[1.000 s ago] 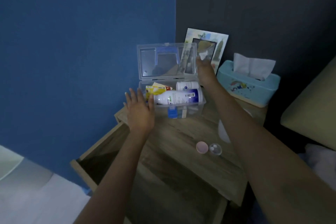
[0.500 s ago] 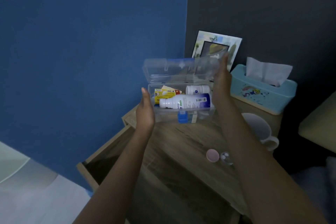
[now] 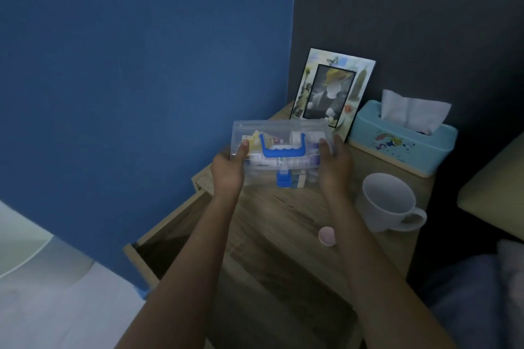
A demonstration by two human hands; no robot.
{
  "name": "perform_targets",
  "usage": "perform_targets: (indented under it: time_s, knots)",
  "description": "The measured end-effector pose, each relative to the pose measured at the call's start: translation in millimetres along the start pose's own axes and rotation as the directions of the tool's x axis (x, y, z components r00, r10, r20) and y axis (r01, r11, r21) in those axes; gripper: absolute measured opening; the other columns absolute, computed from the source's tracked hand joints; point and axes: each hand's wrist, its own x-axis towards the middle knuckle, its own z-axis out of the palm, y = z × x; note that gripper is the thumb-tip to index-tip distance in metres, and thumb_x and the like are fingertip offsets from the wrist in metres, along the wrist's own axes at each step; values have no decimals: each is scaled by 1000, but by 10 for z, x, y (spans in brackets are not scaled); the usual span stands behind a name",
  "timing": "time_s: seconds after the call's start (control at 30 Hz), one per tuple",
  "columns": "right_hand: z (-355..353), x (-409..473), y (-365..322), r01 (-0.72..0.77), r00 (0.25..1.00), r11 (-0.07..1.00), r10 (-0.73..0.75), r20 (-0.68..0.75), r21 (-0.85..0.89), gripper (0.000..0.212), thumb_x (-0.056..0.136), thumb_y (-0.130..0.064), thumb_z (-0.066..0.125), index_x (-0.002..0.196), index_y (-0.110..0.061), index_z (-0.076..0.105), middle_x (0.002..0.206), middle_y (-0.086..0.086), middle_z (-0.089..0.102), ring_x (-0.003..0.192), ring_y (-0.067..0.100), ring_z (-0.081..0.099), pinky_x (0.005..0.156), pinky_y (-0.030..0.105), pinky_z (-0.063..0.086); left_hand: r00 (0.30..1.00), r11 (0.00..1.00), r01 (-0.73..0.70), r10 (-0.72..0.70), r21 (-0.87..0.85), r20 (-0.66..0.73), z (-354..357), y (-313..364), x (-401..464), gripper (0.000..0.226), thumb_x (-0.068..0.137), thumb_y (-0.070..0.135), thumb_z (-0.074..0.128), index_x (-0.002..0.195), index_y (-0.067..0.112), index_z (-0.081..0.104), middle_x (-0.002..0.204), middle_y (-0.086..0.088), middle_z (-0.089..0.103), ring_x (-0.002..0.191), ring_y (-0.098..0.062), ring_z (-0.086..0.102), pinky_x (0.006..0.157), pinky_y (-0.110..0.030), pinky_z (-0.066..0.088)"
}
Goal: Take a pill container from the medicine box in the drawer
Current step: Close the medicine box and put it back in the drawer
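we see the medicine box (image 3: 280, 150) lid, open earlier, now shut; left hand (image 3: 228, 168) and right hand (image 3: 336, 166) grip clamps its ends.

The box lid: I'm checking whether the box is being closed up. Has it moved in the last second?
Yes. The lid has swung down from upright onto the medicine box, no longer hiding the photo frame.

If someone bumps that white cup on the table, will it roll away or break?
The white cup stands upright on the nightstand, so a nudge would probably slide it, not roll it. It looks ceramic, so likely heavy and breakable. Its handle should stop rolling if it tips.
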Motion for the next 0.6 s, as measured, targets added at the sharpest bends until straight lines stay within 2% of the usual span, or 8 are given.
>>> perform_targets:
  time_s: [0.07,0.2,0.27,0.33,0.4,0.47,0.53,0.6]
  knots:
    - [-14,-9,33,57,998,998,-57,13,-30,27,96,-25,50,118,-14,61,94,-6,65,83,11,66,59,17,47,1000,1000,-8,8,-6,3,-4,-10,0,20,89,34,62,86,15,67,91,-8,71,92,-29,69,84,-44,55]
    - [-18,14,43,44,999,999,-44,15,-3,19,95,-23,51,107,-15,64,86,-2,63,70,8,61,56,19,46,1000,1000,0,0,31,5,1,-12,-31,41,87,40,63,113,7,63,111,-7,66,109,-26,62,87,-33,48]
    - [-9,18,51,40,999,999,-41,16,3,14,95,-22,52,102,-19,63,80,-7,62,70,9,61,57,21,48,974,974,-87,128,208,-190,28,-70,-182,56,82,48,65,122,11,54,121,-3,55,108,-15,55,87,-24,41]
    - [-4,10,49,47,999,999,-47,0,16,9,95,-22,52,101,-26,58,75,-16,56,68,4,58,58,20,47,916,955,-196,259,221,-305,99,-203,-448,39,80,52,64,101,21,54,103,3,55,85,-5,53,75,-20,42]
    - [-5,3,53,70,998,998,-70,-4,2,9,95,-22,52,100,-26,58,75,-17,55,68,2,56,56,16,43,972,985,-125,146,117,-184,217,-344,-660,29,84,55,55,87,26,54,84,4,60,74,-8,58,63,-22,43]
    - [-3,6,64,77,997,997,-77,-5,-13,9,96,-24,51,97,-24,59,75,-12,57,67,2,56,56,16,43,998,989,12,-20,149,51,333,-440,-737,36,91,55,44,84,23,58,78,3,63,72,-12,60,60,-24,43]
    - [-4,12,77,70,997,997,-70,-9,-30,12,96,-25,50,98,-21,61,75,-10,57,65,3,55,56,18,44,981,984,23,-56,174,185,404,-447,-752,49,95,50,38,84,9,64,78,-6,65,74,-16,59,66,-31,47]
    - [-8,21,93,79,997,996,-79,-9,-46,17,96,-25,50,103,-16,63,77,-9,58,66,2,55,56,16,42,981,991,9,-35,135,189,453,-389,-758,52,98,44,38,85,2,66,79,-11,66,74,-19,59,75,-37,49]
